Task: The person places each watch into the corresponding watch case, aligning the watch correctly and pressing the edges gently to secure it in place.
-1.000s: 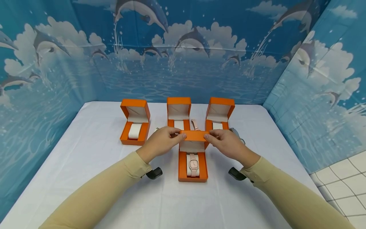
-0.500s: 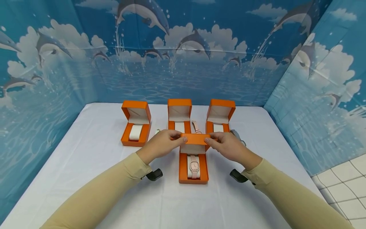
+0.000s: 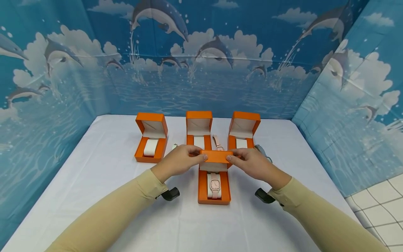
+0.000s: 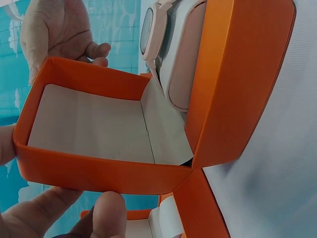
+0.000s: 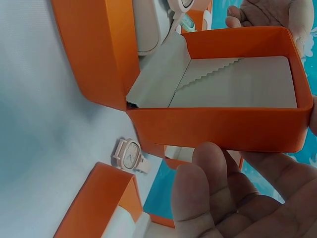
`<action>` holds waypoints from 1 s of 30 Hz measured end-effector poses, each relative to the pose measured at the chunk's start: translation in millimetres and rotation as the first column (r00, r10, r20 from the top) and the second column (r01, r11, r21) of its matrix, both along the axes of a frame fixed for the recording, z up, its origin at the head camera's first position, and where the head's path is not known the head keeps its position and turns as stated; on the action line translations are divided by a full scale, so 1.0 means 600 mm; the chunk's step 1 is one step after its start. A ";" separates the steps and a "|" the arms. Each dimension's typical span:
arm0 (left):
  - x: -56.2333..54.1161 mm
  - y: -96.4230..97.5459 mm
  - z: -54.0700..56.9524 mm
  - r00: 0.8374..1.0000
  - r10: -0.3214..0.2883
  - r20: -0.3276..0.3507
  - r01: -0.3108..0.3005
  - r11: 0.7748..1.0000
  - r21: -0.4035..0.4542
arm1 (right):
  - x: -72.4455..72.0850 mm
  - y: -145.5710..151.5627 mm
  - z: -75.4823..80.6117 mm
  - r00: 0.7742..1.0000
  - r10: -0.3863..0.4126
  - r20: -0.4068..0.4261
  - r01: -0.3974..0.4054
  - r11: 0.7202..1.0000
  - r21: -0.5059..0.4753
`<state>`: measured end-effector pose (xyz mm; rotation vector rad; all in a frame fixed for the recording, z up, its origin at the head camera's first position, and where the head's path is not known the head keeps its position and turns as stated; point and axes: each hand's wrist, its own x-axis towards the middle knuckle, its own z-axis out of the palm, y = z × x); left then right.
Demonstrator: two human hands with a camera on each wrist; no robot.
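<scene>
An orange watch box (image 3: 201, 200) stands at the middle of the table with a pink square-faced watch (image 3: 215, 184) strapped round its white cushion. Its lid (image 3: 216, 155) is raised and leans forward over the base. My left hand (image 3: 182, 160) pinches the lid's left corner, thumb in front and fingers behind. At the right corner, my right hand (image 3: 253, 163) pinches it the same way. Both wrist views look into the lid's pale lining (image 4: 89, 124), and the right wrist view shows fingertips (image 5: 208, 163) along the lid's side wall (image 5: 218, 128).
Behind stand three more opened orange boxes, at left (image 3: 151, 137), centre (image 3: 199, 129) and right (image 3: 244, 129), with bare white cushions. A pink watch (image 3: 217, 142) lies between two of them. A grey-blue watch (image 3: 261, 151) lies right of the right-hand box, partly hidden.
The lid has tilted slightly further forward and down over the watch, both hands moving with it. The whole head view has shifted a little downward.
</scene>
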<state>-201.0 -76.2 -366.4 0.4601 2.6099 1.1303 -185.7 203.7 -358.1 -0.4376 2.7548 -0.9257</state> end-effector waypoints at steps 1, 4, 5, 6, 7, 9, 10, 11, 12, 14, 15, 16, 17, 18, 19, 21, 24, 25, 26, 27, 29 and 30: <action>0.000 0.000 0.001 1.000 -0.002 -0.002 0.002 1.000 0.001 | 0.000 0.000 0.001 1.000 0.004 -0.005 -0.004 1.000 -0.001; -0.003 -0.001 0.004 1.000 -0.005 -0.011 0.005 1.000 0.002 | -0.001 0.001 0.005 1.000 0.013 -0.016 -0.013 1.000 -0.005; -0.004 -0.001 0.005 1.000 -0.006 -0.012 0.006 1.000 0.004 | -0.001 0.001 0.007 1.000 0.012 -0.016 -0.012 1.000 -0.003; -0.004 -0.001 0.006 1.000 -0.008 -0.011 0.008 1.000 0.007 | -0.001 0.001 0.009 1.000 0.011 -0.016 -0.011 1.000 0.000; -0.005 -0.001 0.006 1.000 -0.009 -0.009 0.009 1.000 0.008 | -0.001 0.000 0.011 1.000 0.010 -0.015 -0.010 1.000 0.004; -0.005 -0.002 0.008 1.000 -0.013 -0.004 0.013 1.000 0.008 | -0.001 0.000 0.013 1.000 0.006 -0.005 -0.006 1.000 0.009; -0.005 -0.002 0.009 1.000 -0.015 0.001 0.015 1.000 0.009 | 0.000 -0.001 0.014 1.000 0.003 0.000 -0.003 1.000 0.009; -0.005 -0.003 0.009 1.000 -0.018 0.006 0.018 1.000 0.011 | 0.000 -0.001 0.015 1.000 0.002 0.004 -0.002 1.000 0.009; -0.004 -0.003 0.009 1.000 -0.020 0.012 0.020 1.000 0.014 | 0.001 0.000 0.015 1.000 0.003 0.006 -0.003 1.000 0.006; -0.003 -0.005 0.009 0.999 -0.025 0.026 0.024 0.999 0.023 | 0.002 0.000 0.014 1.000 0.005 0.013 -0.005 1.000 0.001; -0.003 -0.005 0.009 0.999 -0.027 0.035 0.026 0.999 0.028 | 0.003 0.000 0.014 1.000 0.006 0.014 -0.006 1.000 -0.001; -0.002 -0.006 0.008 0.999 -0.030 0.043 0.028 0.999 0.032 | 0.003 0.001 0.013 1.000 0.009 0.015 -0.009 1.000 -0.002; -0.002 -0.007 0.007 0.998 -0.032 0.051 0.031 0.999 0.037 | 0.004 0.001 0.013 1.000 0.012 0.017 -0.012 1.000 -0.002; -0.001 -0.007 0.006 0.998 -0.035 0.057 0.033 0.999 0.041 | 0.005 0.002 0.012 1.000 0.015 0.018 -0.015 1.000 -0.001; -0.001 -0.008 0.005 0.997 -0.037 0.062 0.035 0.998 0.043 | 0.006 0.002 0.012 1.000 0.017 0.018 -0.017 1.000 0.001; 0.000 -0.009 0.003 0.997 -0.039 0.070 0.035 0.998 0.047 | 0.008 0.003 0.011 1.000 0.021 0.022 -0.021 1.000 0.007; 0.003 -0.009 0.000 0.997 -0.041 0.070 0.038 0.998 0.046 | 0.011 0.004 0.009 0.999 0.024 0.039 -0.024 1.000 0.010; 0.004 -0.009 0.000 0.997 -0.041 0.069 0.037 0.998 0.045 | 0.012 0.005 0.009 0.999 0.030 0.044 -0.030 0.999 0.011; 0.005 -0.008 0.000 0.997 -0.040 0.067 0.037 0.998 0.046 | 0.013 0.005 0.009 0.998 0.031 0.051 -0.032 0.999 0.011; 0.007 -0.008 0.000 0.997 -0.041 0.062 0.038 0.998 0.046 | 0.014 0.006 0.009 0.998 0.032 0.058 -0.032 0.999 0.010; 0.010 -0.008 0.000 0.998 -0.042 0.052 0.040 0.998 0.040 | 0.016 0.006 0.008 0.997 0.033 0.072 -0.034 0.999 0.009; 0.011 -0.007 0.000 0.998 -0.042 0.048 0.041 0.998 0.038 | 0.017 0.006 0.008 0.996 0.036 0.076 -0.037 0.999 0.008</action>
